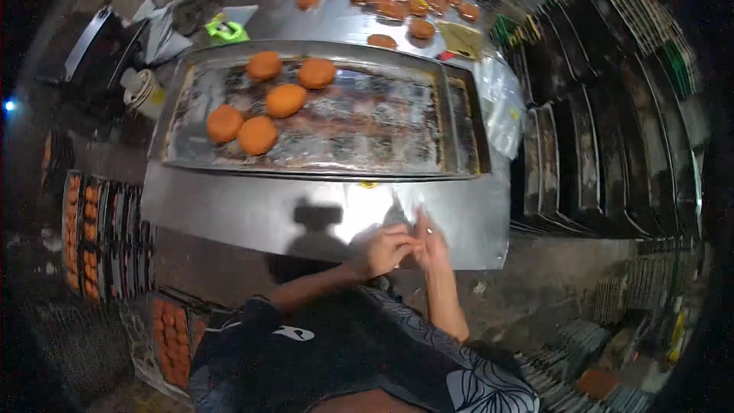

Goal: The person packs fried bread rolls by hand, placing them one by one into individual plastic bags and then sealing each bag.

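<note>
Both hands meet in front of my body, over the near edge of the bare metal table [229, 206]. My left hand [391, 249] has its fingers curled in a pinch, and I cannot tell what, if anything, is in it. Right against those fingertips is my right hand [433, 243], its upper fingers pointing up and smeared by motion. Beyond them stands a large metal tray [367, 122] with a worn, greasy bottom. Several round orange-brown buns [286, 100] lie in its left half. At its right end, the edge of another tray [464, 126] shows.
Wrapped buns [394, 8] are piled at the table's far end. Clear plastic bags [501, 107] hang by the right edge. Dark trays [596, 153] stand stacked upright on the right. On the lower left are racks of buns [90, 233]. A white bucket [144, 95] stands left of the table.
</note>
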Motion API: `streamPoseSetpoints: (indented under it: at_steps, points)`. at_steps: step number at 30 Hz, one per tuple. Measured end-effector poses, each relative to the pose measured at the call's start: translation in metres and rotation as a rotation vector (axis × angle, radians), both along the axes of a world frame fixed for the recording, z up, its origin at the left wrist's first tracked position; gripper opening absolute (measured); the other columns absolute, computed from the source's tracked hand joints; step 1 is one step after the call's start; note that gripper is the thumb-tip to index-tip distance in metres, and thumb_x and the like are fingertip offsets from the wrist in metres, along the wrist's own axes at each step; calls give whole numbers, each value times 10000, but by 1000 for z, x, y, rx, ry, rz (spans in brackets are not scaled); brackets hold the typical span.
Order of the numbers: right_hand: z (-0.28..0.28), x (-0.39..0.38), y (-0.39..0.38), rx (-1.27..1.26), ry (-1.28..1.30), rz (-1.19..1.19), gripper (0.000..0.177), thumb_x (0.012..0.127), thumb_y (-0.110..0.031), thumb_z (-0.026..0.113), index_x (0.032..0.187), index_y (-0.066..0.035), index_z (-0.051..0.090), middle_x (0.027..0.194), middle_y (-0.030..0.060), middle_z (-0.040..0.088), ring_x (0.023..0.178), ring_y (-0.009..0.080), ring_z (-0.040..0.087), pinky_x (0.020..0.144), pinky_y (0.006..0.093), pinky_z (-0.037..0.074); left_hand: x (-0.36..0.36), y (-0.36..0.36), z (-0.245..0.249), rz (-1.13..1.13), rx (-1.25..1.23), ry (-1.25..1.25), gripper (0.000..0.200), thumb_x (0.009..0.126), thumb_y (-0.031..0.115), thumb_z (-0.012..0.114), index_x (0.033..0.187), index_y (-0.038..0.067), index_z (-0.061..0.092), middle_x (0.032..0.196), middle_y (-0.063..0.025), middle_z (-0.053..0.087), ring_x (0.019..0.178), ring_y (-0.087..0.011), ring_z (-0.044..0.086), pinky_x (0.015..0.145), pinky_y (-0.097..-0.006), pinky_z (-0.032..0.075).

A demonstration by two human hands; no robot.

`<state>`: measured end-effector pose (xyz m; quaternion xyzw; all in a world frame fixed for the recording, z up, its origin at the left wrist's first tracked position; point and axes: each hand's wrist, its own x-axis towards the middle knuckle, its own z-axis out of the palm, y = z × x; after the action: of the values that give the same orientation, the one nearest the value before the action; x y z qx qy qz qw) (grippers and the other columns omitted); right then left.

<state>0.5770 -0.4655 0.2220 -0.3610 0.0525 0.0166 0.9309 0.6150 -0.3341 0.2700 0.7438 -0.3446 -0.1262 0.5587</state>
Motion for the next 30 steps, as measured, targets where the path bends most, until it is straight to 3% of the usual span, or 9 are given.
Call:
streamPoseSetpoints:
  at_steps: [1, 2, 6, 8, 10, 12, 17, 22, 30]
  points:
    - [19, 39, 16, 522, 91, -56, 438, 875, -264, 375, 1263, -72, 308, 1190, 176, 422, 1108, 213, 429, 854, 359, 413, 20, 22, 9, 290, -52, 28, 165, 668, 127, 654, 787, 24, 606, 778, -94, 579, 749, -247, 539, 702, -300, 425]
    - [63, 74, 51, 277, 94, -253, 478, 871, -295, 378, 1284, -77, 275, 1221, 166, 394, 1144, 233, 393, 898, 366, 385, 41, 37, -9, 236, -240, 21, 219, 745, 83, 587, 944, 8, 535, 985, -123, 510, 867, -216, 508, 722, -298, 414]
    - [15, 118, 157, 883, -18, 559, 490, 844, -254, 449, 1265, -48, 306, 1095, 158, 513, 1033, 256, 483, 882, 333, 389, 102, 129, -64, 258, -1079, 1040, 456, 828, 259, 468, 1216, 67, 325, 1073, -96, 470, 925, -176, 495, 797, -325, 443]
    - [35, 147, 194, -454, 93, 325, 495, 819, -217, 493, 1245, -29, 325, 965, 164, 567, 948, 297, 521, 877, 360, 389, 132, 197, -69, 392, -974, 1073, 157, 817, 240, 489, 857, 91, 458, 722, -1, 515, 657, -91, 512, 610, -243, 447]
    - [50, 204, 214, -1487, -308, 160, 529, 786, -263, 540, 1231, -53, 346, 1158, 206, 462, 1038, 318, 469, 890, 410, 364, 144, 234, -29, 713, -1117, 538, 150, 810, 222, 515, 901, 107, 484, 740, -15, 535, 681, -112, 518, 626, -266, 451]
    - [6, 258, 225, -2178, -568, 80, 535, 736, -271, 588, 1195, -59, 410, 1179, 256, 410, 1050, 400, 418, 884, 437, 351, 156, 270, -20, 894, -1274, 671, 220, 812, 216, 513, 989, 92, 468, 815, -40, 550, 750, -155, 546, 693, -337, 472]
    - [20, 260, 247, -1703, -494, -162, 528, 672, -226, 634, 1147, -71, 463, 1114, 225, 449, 939, 375, 449, 832, 432, 359, 180, 325, 2, 1046, -1538, 636, 466, 812, 204, 479, 1228, 95, 299, 1047, -135, 513, 961, -283, 508, 833, -581, 374]
    - [96, 212, 264, -1476, -799, -368, 717, 519, -139, 681, 1195, -100, 445, 1116, 108, 490, 863, 268, 461, 763, 366, 372, 189, 254, -12, 734, -1454, 448, 599, 818, 163, 453, 1311, 126, 116, 1179, -181, 418, 1060, -331, 445, 864, -523, 386]
    - [108, 177, 210, -1459, -350, -602, 801, 601, -121, 683, 1271, 23, 267, 1019, 199, 534, 720, 289, 526, 689, 351, 445, 146, 150, 7, 188, -1397, 1015, 553, 800, 316, 504, 1236, 49, 294, 1158, -187, 397, 1011, -250, 472, 882, -379, 399]
